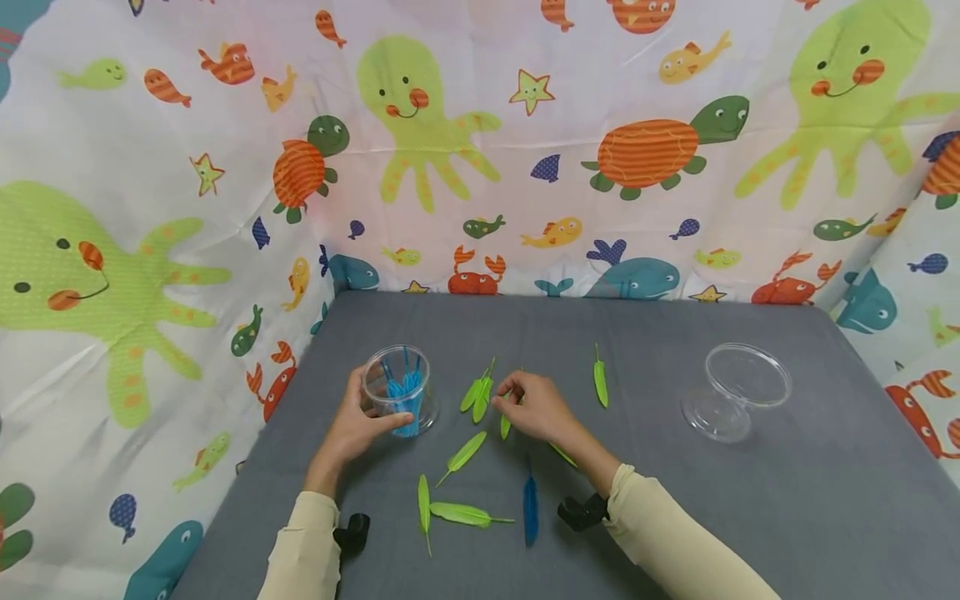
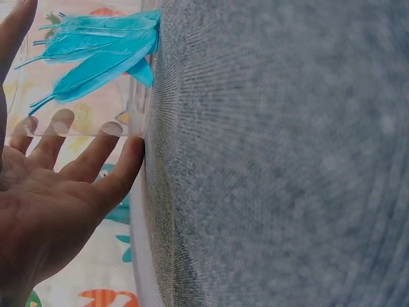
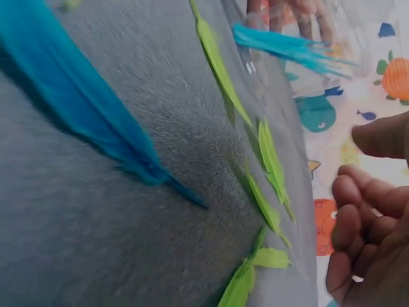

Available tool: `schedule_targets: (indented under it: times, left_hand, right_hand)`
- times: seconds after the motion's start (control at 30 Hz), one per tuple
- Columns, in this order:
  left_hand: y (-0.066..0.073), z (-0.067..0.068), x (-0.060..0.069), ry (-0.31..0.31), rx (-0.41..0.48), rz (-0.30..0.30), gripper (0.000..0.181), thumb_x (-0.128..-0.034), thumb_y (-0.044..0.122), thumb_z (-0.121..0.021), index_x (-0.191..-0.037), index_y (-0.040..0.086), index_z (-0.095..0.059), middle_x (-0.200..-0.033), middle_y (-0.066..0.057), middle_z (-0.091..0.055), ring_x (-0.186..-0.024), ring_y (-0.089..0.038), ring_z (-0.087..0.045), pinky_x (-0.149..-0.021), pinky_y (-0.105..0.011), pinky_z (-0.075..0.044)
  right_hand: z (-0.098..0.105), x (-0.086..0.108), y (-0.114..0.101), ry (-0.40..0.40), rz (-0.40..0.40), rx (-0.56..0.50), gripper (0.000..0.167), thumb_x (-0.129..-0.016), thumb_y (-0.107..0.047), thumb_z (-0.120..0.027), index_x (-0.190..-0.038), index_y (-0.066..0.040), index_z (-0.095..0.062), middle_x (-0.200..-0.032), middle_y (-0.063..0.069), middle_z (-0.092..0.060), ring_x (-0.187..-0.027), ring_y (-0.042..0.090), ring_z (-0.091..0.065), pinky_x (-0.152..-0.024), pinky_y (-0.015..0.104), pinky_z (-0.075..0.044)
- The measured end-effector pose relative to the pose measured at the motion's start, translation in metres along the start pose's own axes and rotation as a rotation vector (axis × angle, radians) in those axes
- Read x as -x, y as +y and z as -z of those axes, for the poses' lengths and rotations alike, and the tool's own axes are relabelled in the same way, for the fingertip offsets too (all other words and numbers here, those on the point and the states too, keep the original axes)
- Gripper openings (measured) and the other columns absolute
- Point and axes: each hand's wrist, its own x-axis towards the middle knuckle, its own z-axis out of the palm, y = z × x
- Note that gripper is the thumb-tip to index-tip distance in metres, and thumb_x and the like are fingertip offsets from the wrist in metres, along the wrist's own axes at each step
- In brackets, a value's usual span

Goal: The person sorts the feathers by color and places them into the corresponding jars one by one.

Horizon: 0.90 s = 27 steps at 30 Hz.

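Note:
My left hand (image 1: 357,429) holds a clear plastic cup (image 1: 424,393) upright on the table, thumb on the near side and fingers round the far side. Several blue feathers (image 2: 89,57) stand inside it, quills up. Over the middle of the table hovers my right hand (image 1: 536,406), its fingers loosely bent with a gap to the thumb and nothing seen between them. Below and beside it lie a green feather (image 1: 506,427) and a small cluster of green feathers (image 1: 477,397). A single blue feather (image 1: 531,510) lies nearer the front, between the two forearms.
Other green feathers (image 1: 462,514) are scattered in front of the cup, and one green feather (image 1: 600,383) lies farther back. A second clear cup (image 1: 748,400) stands at the right on the grey tabletop (image 1: 840,500). A patterned curtain (image 1: 465,125) borders the table's back and sides.

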Motion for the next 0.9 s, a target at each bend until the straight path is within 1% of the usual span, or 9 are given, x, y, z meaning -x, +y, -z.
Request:
schedule_targets:
  times: [0.1, 0.17, 0.3, 0.4, 0.53, 0.67, 0.77, 0.83, 0.9]
  left_hand:
    - [0.002, 0.002, 0.001, 0.003, 0.01, 0.005, 0.107, -0.0764, 0.03, -0.092, -0.157, 0.025, -0.022, -0.165, -0.008, -0.03, -0.15, -0.038, -0.037, -0.115, -0.064, -0.035]
    - [0.004, 0.004, 0.0, 0.004, 0.014, 0.006, 0.106, -0.0763, 0.029, -0.092, -0.157, 0.024, -0.022, -0.165, -0.007, -0.03, -0.15, -0.039, -0.037, -0.115, -0.065, -0.035]
    - [0.005, 0.004, -0.002, -0.005, -0.002, 0.0, 0.105, -0.0771, 0.03, -0.091, -0.156, 0.024, -0.023, -0.164, -0.007, -0.03, -0.149, -0.041, -0.038, -0.114, -0.066, -0.035]
    - [0.006, 0.004, -0.003, -0.004, -0.009, 0.001, 0.104, -0.0771, 0.03, -0.091, -0.156, 0.024, -0.023, -0.164, -0.007, -0.031, -0.148, -0.041, -0.039, -0.114, -0.066, -0.035]
    - [0.008, 0.004, -0.005, -0.005, -0.008, 0.008, 0.104, -0.0769, 0.03, -0.091, -0.156, 0.024, -0.023, -0.163, -0.007, -0.031, -0.148, -0.041, -0.04, -0.114, -0.066, -0.035]
    - [0.01, 0.003, -0.004, -0.014, 0.0, 0.019, 0.105, -0.0767, 0.03, -0.091, -0.156, 0.024, -0.022, -0.164, -0.007, -0.03, -0.149, -0.04, -0.038, -0.114, -0.066, -0.034]
    - [0.01, 0.003, -0.004, -0.02, 0.003, 0.032, 0.105, -0.0768, 0.032, -0.091, -0.156, 0.025, -0.022, -0.165, -0.007, -0.03, -0.15, -0.038, -0.037, -0.115, -0.065, -0.034]
    - [0.009, 0.003, -0.004, -0.022, 0.002, 0.035, 0.105, -0.0769, 0.032, -0.091, -0.156, 0.025, -0.023, -0.165, -0.007, -0.03, -0.15, -0.037, -0.037, -0.115, -0.064, -0.035]
    - [0.009, 0.004, -0.004, -0.023, 0.004, 0.035, 0.105, -0.0772, 0.03, -0.091, -0.156, 0.025, -0.022, -0.165, -0.007, -0.03, -0.15, -0.038, -0.037, -0.114, -0.064, -0.035]
  right_hand:
    - [0.004, 0.012, 0.001, -0.044, -0.021, 0.043, 0.018, -0.096, -0.021, -0.07, -0.104, -0.006, -0.07, -0.075, 0.004, -0.063, -0.058, 0.012, -0.051, -0.055, 0.028, -0.043]
    - [0.006, 0.019, 0.001, -0.057, -0.03, 0.072, 0.023, -0.095, -0.023, -0.072, -0.106, -0.004, -0.069, -0.075, 0.004, -0.064, -0.058, 0.012, -0.053, -0.056, 0.029, -0.044]
    - [0.006, 0.035, 0.005, -0.05, -0.06, 0.17, 0.031, -0.091, -0.027, -0.076, -0.108, -0.003, -0.069, -0.075, 0.002, -0.065, -0.058, 0.011, -0.053, -0.056, 0.029, -0.045]
    - [0.005, 0.047, 0.008, -0.033, -0.071, 0.261, 0.035, -0.088, -0.032, -0.079, -0.107, -0.005, -0.069, -0.074, -0.002, -0.065, -0.059, 0.008, -0.053, -0.056, 0.029, -0.045]
    - [0.003, 0.061, 0.008, -0.03, -0.094, 0.33, 0.037, -0.084, -0.039, -0.082, -0.103, -0.009, -0.069, -0.068, -0.006, -0.059, -0.057, 0.008, -0.05, -0.058, 0.031, -0.042]
    - [0.001, 0.074, 0.005, -0.047, -0.135, 0.38, 0.038, -0.08, -0.044, -0.085, -0.092, -0.012, -0.067, -0.066, -0.005, -0.056, -0.056, 0.011, -0.048, -0.056, 0.032, -0.04]
    - [0.0, 0.08, 0.003, -0.073, -0.165, 0.421, 0.039, -0.077, -0.047, -0.086, -0.076, -0.015, -0.063, -0.061, -0.007, -0.05, -0.053, 0.01, -0.043, -0.052, 0.031, -0.035]
    - [-0.002, 0.082, 0.001, -0.095, -0.177, 0.44, 0.047, -0.076, -0.049, -0.087, -0.062, -0.018, -0.055, -0.053, -0.01, -0.039, -0.049, 0.009, -0.034, -0.048, 0.029, -0.027]
    - [-0.003, 0.082, 0.0, -0.106, -0.185, 0.452, 0.056, -0.076, -0.049, -0.087, -0.053, -0.021, -0.044, -0.049, -0.012, -0.027, -0.047, 0.008, -0.026, -0.048, 0.028, -0.02]
